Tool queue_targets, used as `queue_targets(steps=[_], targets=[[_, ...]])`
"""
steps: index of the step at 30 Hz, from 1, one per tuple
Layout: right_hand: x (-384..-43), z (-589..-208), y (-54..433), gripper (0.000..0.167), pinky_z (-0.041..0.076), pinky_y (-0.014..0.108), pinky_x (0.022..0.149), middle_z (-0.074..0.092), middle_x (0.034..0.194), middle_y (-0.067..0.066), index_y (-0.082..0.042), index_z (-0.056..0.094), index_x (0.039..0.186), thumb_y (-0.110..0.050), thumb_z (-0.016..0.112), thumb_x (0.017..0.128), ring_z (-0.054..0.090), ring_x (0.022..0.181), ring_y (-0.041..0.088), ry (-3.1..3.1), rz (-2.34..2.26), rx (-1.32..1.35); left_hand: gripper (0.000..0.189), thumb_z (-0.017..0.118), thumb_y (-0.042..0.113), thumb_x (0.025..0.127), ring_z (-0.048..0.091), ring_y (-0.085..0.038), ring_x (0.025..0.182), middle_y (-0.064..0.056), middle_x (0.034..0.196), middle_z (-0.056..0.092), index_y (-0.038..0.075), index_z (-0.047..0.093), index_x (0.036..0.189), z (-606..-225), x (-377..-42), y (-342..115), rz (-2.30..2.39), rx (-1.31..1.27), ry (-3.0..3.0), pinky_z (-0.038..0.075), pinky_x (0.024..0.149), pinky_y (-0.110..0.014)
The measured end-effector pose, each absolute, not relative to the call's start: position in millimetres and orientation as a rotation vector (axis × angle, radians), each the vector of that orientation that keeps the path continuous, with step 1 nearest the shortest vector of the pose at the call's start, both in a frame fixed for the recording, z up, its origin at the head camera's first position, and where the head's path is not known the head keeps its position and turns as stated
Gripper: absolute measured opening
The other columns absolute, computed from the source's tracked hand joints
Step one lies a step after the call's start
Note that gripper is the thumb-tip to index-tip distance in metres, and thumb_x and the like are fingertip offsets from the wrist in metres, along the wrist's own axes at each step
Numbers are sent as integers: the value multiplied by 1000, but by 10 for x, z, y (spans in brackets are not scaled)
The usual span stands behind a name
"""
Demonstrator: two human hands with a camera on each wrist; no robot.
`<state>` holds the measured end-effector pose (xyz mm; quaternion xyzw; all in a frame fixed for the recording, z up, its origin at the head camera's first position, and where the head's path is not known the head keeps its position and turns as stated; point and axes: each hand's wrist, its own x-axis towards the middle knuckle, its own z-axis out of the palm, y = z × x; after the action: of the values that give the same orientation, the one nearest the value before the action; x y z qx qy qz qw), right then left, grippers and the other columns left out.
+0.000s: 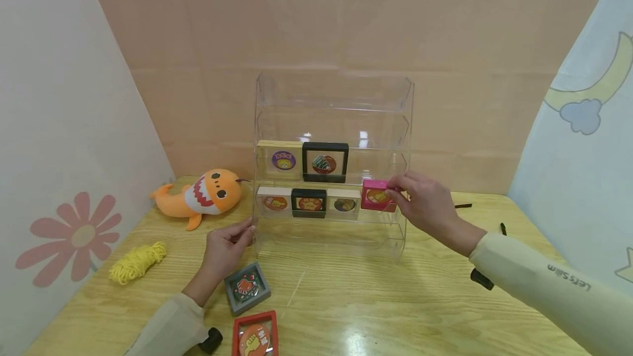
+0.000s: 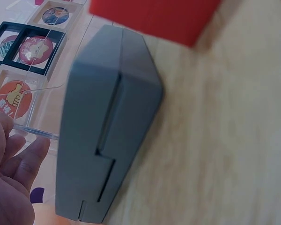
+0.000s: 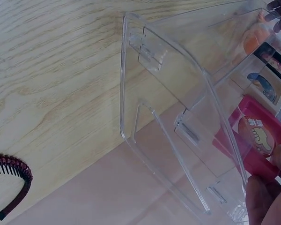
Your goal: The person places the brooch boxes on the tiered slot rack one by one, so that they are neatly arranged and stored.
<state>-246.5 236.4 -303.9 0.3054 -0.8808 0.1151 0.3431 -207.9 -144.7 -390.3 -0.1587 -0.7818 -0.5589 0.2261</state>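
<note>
A clear acrylic display rack stands upright on the table, with framed round badges on two of its shelves. At the right end of the lower filled row, my right hand pinches a pink badge frame between thumb and fingers; its badge shows a yellow thumbs-up on orange. My left hand holds the rack's lower left edge with its fingertips. Left of the pink frame, after a gap, sit a white frame, a black frame and another white frame.
Above them stand a yellow frame and a larger black frame. On the table lie a grey frame, a red frame, yellow yarn and an orange shark plush. A dark toothed headband lies beyond the rack's right side.
</note>
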Motion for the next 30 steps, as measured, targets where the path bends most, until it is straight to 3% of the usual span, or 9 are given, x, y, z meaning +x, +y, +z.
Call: queue_targets(steps=[30], targets=[[-2404,-3100,2273,14,52,32,47,69,84,5,-9,67,89,-15,77,81,60,61,18,-2490,194,696,20,62,-13,85,67,-37,73,-28,97,65,-17,64,105,-3943,-2105,-1466,-1559,-442,-2137,58,58,-28]])
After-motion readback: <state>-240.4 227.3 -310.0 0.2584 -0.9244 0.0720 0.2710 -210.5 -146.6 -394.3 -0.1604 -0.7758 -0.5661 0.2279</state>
